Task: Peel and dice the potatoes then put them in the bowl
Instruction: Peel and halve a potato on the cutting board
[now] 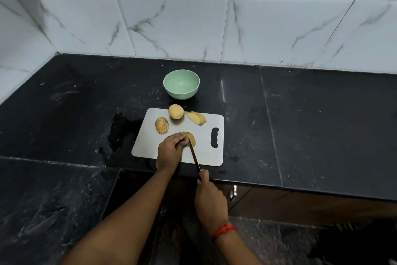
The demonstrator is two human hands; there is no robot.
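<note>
A grey cutting board (202,153) lies on the black counter. My left hand (170,151) grips a potato piece (191,138) near the board's middle. My right hand (211,198) grips the handle of a knife (194,155), whose blade rests on that piece. Farther back on the board sit a round peeled potato (176,111), a partly peeled potato (161,125) to its left, and a sliced potato half (197,118) to its right. A pale green bowl (181,84) stands behind the board with nothing in it.
Wet patches (120,133) mark the counter left of the board. A white tiled wall (193,22) rises behind the counter and on the left. The counter's front edge (236,181) runs just below the board, with a cabinet handle (233,192) under it.
</note>
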